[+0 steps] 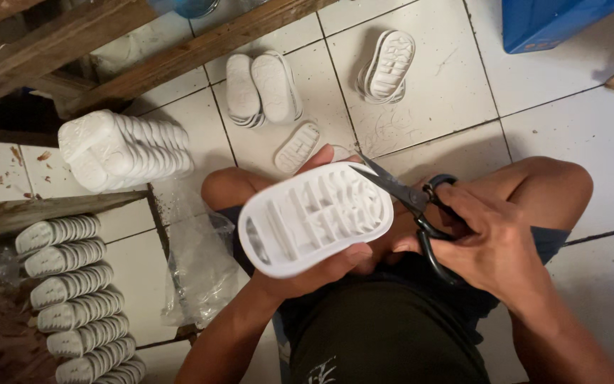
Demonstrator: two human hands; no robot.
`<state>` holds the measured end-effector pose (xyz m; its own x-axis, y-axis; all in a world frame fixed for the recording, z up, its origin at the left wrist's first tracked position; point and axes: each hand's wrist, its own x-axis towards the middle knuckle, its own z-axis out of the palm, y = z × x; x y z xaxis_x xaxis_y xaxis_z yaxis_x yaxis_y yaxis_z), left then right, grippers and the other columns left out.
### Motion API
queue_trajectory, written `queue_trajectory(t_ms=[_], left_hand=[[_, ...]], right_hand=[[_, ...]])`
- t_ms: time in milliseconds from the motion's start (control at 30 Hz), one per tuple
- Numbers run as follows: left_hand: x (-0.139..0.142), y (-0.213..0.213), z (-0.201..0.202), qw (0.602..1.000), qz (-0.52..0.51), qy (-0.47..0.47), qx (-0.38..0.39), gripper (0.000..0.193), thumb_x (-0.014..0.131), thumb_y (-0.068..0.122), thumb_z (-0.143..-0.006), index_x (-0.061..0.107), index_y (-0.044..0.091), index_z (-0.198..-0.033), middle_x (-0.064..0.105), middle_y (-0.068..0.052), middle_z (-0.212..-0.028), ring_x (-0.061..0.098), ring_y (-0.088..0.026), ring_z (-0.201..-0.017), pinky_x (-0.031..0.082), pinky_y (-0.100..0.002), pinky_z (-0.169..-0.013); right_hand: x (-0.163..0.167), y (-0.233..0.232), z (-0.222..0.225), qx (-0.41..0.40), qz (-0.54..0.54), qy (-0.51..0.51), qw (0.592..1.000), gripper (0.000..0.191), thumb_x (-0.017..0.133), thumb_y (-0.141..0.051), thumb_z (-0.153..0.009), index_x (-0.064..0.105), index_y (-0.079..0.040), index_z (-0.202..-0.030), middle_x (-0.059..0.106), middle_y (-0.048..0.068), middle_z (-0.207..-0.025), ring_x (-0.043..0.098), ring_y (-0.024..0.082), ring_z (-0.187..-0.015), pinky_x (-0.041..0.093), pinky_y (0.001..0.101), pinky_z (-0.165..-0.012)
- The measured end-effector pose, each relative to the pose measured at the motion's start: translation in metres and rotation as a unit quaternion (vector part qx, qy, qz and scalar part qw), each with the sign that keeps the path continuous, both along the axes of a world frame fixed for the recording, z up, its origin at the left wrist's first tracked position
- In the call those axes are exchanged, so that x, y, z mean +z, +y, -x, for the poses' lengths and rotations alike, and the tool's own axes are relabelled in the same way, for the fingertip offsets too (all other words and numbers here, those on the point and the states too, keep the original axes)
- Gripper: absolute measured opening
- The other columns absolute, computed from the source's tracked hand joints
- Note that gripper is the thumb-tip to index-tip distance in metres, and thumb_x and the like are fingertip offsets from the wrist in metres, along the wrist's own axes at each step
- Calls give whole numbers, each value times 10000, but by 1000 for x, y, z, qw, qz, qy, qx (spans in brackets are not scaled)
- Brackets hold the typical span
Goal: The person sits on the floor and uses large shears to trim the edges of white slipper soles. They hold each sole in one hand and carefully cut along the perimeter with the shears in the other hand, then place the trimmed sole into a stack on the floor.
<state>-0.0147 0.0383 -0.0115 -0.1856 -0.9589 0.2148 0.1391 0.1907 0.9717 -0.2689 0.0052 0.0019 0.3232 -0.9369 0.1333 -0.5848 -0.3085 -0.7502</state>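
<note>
My left hand [307, 274] grips a white moulded shoe sole [315, 217] from below, tread side up, over my lap. My right hand [492, 242] holds black-handled scissors [413, 203] with its fingers through the loops. The blades are slightly apart and their tips touch the sole's right edge. My knees and dark shorts lie underneath.
A pile of white soles [126, 149] lies at the left, and rows of several more [72, 299] stand at the lower left. Loose soles [261, 89] [390, 65] lie on the white tiled floor ahead. Clear plastic wrap [197, 263], wooden beams [200, 46] and a blue box [556, 21] are around.
</note>
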Motion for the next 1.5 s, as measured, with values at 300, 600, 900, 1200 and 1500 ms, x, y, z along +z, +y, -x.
queue_trajectory(t_ms=[300, 600, 900, 1200, 1500], left_hand=[[3, -5, -8, 995, -37, 96, 15, 782, 859, -13, -861, 430, -30, -1515, 493, -244, -1571, 585, -231, -1385, 545, -364, -1155], [17, -12, -6, 959, -211, 175, -65, 623, 812, -86, -828, 549, -110, -1392, 609, -242, -1420, 705, -219, -1116, 631, -373, -938], [9, -26, -14, 947, -230, 159, -160, 618, 776, -62, -889, 494, -21, -1438, 624, -132, -1414, 674, -150, -1235, 574, -294, -1050], [-71, -47, 24, 917, -309, 252, 11, 393, 548, 190, -1042, 609, -120, -1276, 724, -207, -1222, 721, -229, -1010, 585, -362, -914], [-159, -71, 41, 928, -345, 98, 99, 528, 579, 399, -999, 657, -32, -1292, 730, -138, -1071, 698, -178, -902, 582, -315, -781]], right_hand=[[1, 2, 13, 45, 77, 45, 995, 455, 914, -296, -648, 681, 50, -828, 596, 68, -644, 579, 165, -525, 432, 342, -453], [5, -3, 12, 111, 148, 82, 979, 313, 881, -198, -703, 644, -3, -764, 664, 104, -731, 642, 192, -595, 466, 340, -487], [-21, 2, 6, -9, -25, -37, 999, 280, 855, -104, -782, 728, 36, -989, 710, 77, -767, 654, 120, -616, 503, 272, -531], [-99, 12, 14, -180, -319, -233, 901, 329, 822, -193, -860, 723, 24, -1088, 682, 115, -820, 622, 177, -677, 521, 304, -595], [-138, -23, -16, -245, -326, -387, 827, 255, 762, -162, -845, 630, 53, -882, 699, 146, -754, 676, 204, -563, 504, 298, -478]])
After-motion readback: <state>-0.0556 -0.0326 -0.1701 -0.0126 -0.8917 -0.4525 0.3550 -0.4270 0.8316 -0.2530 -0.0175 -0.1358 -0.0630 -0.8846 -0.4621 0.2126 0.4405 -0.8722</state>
